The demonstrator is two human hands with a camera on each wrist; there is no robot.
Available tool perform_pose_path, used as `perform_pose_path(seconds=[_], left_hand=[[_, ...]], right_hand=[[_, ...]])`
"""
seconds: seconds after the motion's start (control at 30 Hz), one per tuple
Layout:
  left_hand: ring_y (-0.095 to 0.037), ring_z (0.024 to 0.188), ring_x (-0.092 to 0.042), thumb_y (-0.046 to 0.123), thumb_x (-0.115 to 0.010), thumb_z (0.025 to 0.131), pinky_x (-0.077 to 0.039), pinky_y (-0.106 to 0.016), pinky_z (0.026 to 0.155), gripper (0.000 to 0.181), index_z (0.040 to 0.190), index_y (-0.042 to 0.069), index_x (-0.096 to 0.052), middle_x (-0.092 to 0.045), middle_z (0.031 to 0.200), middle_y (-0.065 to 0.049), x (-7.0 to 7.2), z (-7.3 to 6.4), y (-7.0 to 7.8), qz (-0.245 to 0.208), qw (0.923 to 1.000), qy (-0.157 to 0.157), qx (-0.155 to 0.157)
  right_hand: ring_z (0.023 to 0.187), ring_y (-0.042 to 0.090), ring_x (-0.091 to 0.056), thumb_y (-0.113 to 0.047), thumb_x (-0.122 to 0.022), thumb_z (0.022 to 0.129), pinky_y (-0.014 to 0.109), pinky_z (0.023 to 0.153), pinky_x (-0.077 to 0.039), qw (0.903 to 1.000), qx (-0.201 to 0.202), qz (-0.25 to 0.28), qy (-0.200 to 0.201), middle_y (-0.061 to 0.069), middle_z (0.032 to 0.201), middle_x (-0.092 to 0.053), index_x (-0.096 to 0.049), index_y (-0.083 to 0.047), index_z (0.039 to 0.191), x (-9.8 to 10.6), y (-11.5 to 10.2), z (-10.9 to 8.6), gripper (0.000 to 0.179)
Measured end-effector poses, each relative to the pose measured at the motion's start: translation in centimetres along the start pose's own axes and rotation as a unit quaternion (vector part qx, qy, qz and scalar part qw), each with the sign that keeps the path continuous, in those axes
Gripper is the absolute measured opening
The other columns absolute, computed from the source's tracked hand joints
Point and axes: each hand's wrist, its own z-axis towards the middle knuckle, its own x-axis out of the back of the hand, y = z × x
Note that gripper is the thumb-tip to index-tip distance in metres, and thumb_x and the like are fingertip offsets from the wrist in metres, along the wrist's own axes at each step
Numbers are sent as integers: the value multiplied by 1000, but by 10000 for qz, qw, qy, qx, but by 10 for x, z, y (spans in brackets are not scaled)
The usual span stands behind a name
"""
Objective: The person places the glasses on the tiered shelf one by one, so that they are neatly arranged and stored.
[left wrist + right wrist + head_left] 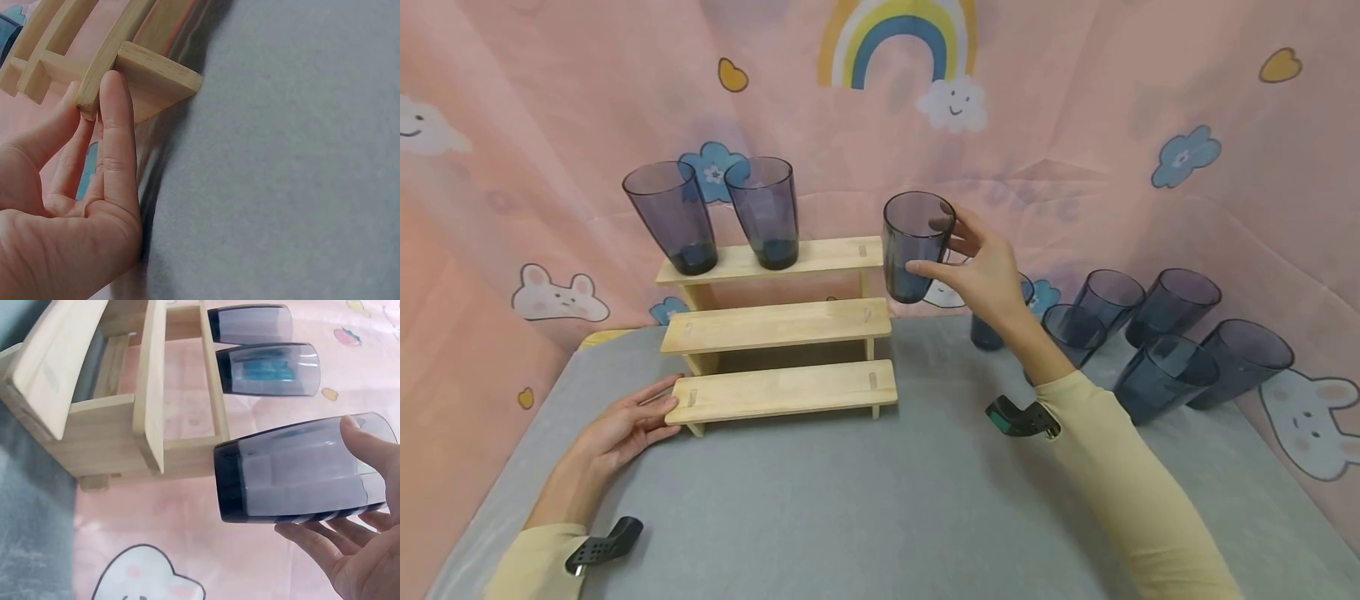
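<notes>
My right hand (pixel 983 265) grips a dark tinted drinking glass (pixel 917 242) by its side, thumb in front and fingers behind. The glass is upright in the air, just right of the top step's end. In the right wrist view, the held glass (pixel 294 472) has its dark base toward the wooden shelf. My left hand (pixel 621 429) pinches the left end of the lowest step of the three-step wooden stand (pixel 782 392), thumb on top and fingers beneath in the left wrist view. Two like glasses, one at the left (pixel 673 221) and one beside it (pixel 765 217), stand on the top step.
Several more tinted glasses (pixel 1167 375) stand on the grey cloth-covered table (pixel 850 508) at the right, partly behind my right forearm. A pink printed cloth (pixel 1075 83) hangs behind and along the sides. The middle and lowest steps hold no glasses.
</notes>
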Motion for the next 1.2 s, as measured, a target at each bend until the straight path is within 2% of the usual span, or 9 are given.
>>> perform_pose_path(seconds=[0.17,0.37,0.63,0.93,1.2], left_hand=[[-13,96,-67,4,-56,100,-58,-31,79,33,107,31,-73,-68,109,8,1,1,0,56,10000,-16,26],[-13,96,-66,5,-58,99,-58,-31,79,32,105,32,-73,-67,107,10,3,-1,0,138,9998,109,32],[-14,97,-66,4,-55,100,-57,-32,80,32,107,31,-71,-66,109,9,1,3,-1,123,9999,47,9],[-14,96,-67,3,-55,100,-58,-32,78,33,105,30,-73,-67,108,9,2,0,1,-10,9999,98,18],[-14,96,-67,3,-54,100,-58,-32,78,34,106,30,-73,-66,108,7,2,-1,0,-5,10000,-12,-11]], right_hand=[[113,28,-63,-12,-87,75,43,93,-53,10000,77,-58,-8,13,124,-63,-49,-14,145,-7,-4,11,80],[114,27,-63,-17,-88,74,42,95,-52,9997,78,-243,-22,13,125,-64,-50,-10,144,-12,-14,20,80],[114,26,-63,-18,-87,76,39,95,-52,9997,187,-100,-103,13,124,-63,-50,-10,143,-20,-22,38,77],[117,25,-61,-22,-87,75,36,96,-52,9996,-70,121,-261,11,130,-61,-47,-12,145,-47,-24,64,82],[121,28,-58,-26,-83,80,37,97,-51,9983,-174,-12,-558,13,138,-54,-38,-12,151,-55,-19,67,86]])
